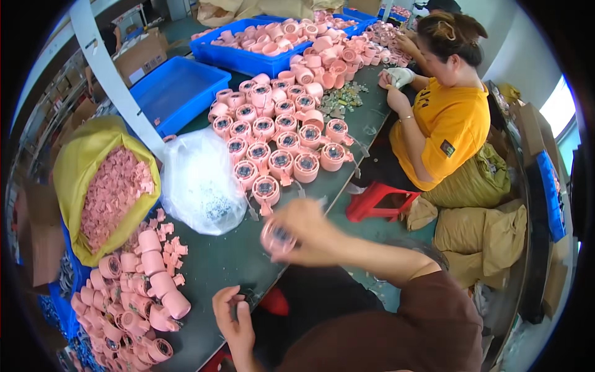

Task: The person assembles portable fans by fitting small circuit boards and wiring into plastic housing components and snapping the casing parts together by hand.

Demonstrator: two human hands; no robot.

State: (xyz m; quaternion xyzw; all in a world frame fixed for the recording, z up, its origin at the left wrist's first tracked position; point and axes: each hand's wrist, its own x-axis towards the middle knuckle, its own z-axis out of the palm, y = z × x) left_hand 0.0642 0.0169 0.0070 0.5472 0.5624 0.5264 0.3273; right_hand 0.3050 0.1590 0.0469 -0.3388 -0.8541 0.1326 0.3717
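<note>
My right hand, a little blurred, grips a round pink plastic housing with a dark part inside, above the near edge of the green table. My left hand is near the table's edge, fingers loosely bent and thumb apart, with nothing plainly in it. Beyond my right hand, several similar pink housings stand in rows, dark round parts facing up. A pile of pink housings lies left of my left hand, some on their sides.
A clear plastic bag and a yellow sack of small pink pieces stand at left. Behind are an empty blue tray and a blue tray of pink parts. At right, a person in a yellow shirt handles a pink part beside a red stool.
</note>
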